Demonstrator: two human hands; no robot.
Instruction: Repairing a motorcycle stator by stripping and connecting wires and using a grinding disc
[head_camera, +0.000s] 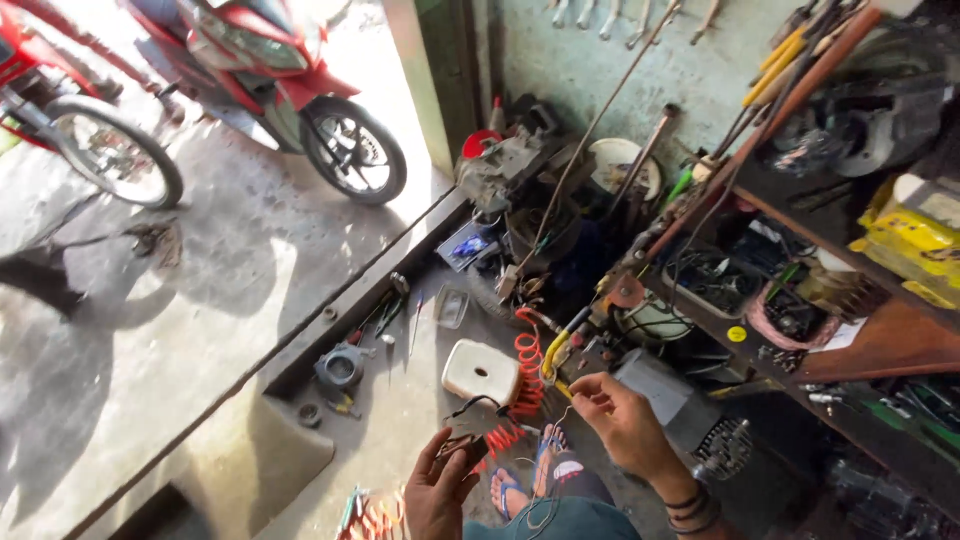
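My left hand (440, 490) is low in the view, its fingers closed on a small dark part with black wires (468, 440). One wire loops up from it. My right hand (625, 420) is raised beside it, thumb and fingers pinched together near a thin wire end; whether it grips the wire is hard to tell. Beneath my hands lie a coiled orange air hose (527, 370) and my feet in blue sandals (510, 490). A white plastic container (480, 370) sits on the floor just beyond my left hand.
Two red motorbikes (300, 90) stand outside on the concrete at upper left. A metal floor rail (300, 320) runs diagonally. A grey engine part (340, 368) and loose tools lie by it. Cluttered wooden shelves (870, 340) fill the right; wrenches hang on the wall.
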